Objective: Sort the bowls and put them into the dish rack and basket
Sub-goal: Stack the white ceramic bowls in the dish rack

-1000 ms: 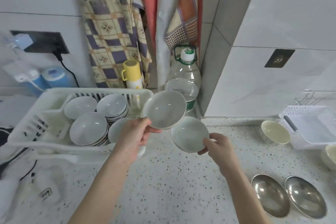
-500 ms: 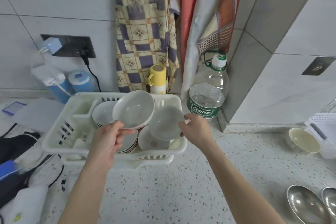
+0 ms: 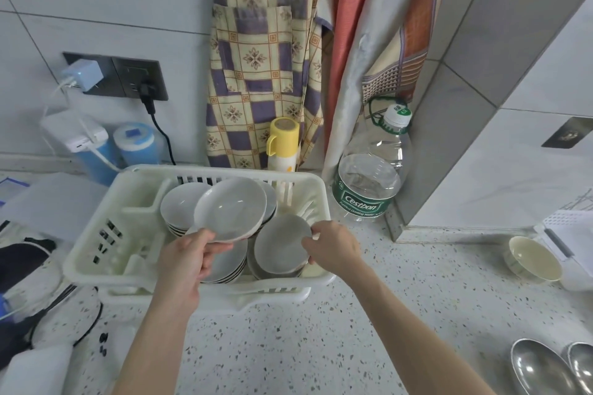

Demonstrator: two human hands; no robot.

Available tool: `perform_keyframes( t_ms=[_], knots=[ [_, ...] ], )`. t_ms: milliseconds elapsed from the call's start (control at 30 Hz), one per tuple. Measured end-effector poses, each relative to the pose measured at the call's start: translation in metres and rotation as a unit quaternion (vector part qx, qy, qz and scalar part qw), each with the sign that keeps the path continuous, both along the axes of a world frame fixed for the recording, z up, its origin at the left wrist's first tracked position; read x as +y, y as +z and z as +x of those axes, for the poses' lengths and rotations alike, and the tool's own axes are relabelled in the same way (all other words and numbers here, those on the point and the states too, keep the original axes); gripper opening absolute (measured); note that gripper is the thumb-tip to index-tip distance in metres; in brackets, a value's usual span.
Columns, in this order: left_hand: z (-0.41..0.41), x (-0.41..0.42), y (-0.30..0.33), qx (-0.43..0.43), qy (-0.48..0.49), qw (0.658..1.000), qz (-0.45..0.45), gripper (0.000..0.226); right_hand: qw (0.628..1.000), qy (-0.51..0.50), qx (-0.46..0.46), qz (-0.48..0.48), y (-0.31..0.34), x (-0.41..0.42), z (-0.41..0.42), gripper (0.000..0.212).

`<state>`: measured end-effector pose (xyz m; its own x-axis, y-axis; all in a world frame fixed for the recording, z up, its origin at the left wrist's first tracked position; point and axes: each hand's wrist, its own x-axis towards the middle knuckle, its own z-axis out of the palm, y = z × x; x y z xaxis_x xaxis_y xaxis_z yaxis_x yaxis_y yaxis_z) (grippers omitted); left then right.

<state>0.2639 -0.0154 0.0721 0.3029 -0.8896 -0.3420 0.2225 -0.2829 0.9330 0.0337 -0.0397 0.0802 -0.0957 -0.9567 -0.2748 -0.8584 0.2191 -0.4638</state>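
Note:
A white plastic dish rack (image 3: 96,244) stands on the speckled counter and holds several stacks of grey-white shallow bowls. My left hand (image 3: 186,261) pinches the near rim of one grey bowl (image 3: 229,208), held tilted above the stacks. My right hand (image 3: 333,247) grips the right rim of a second grey bowl (image 3: 280,244), which sits low on the front-right stack in the rack. A back-left stack (image 3: 179,205) is partly hidden behind the raised bowl.
A cream bowl (image 3: 532,258) and a white basket (image 3: 574,234) are at the right edge. Two steel bowls (image 3: 539,369) lie at the bottom right. A large water bottle (image 3: 372,176) and a yellow flask (image 3: 284,144) stand behind the rack. Cables and cloth lie at the left.
Both hands carried their bowls left over the rack. The right hand's bowl has come down onto the front-right stack; the left hand's bowl stays raised above the stacks.

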Motion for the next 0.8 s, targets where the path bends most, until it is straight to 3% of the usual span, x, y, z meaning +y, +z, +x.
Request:
perform_keyframes(
  t_ms=[300,600,800],
  knots=[
    [0.002,0.001,-0.022,0.010,0.094,0.995,-0.018,0.016,0.989,0.057,0.130,-0.034,-0.017,-0.001,0.010,0.028],
    [0.003,0.003,-0.021,0.047,0.091,0.994,-0.028,0.016,0.972,0.094,0.203,-0.066,-0.024,0.004,0.011,0.010],
    [0.001,0.003,-0.016,0.051,0.083,0.995,-0.023,0.013,0.959,0.095,0.256,-0.080,-0.027,0.002,0.015,0.030]
  ],
)
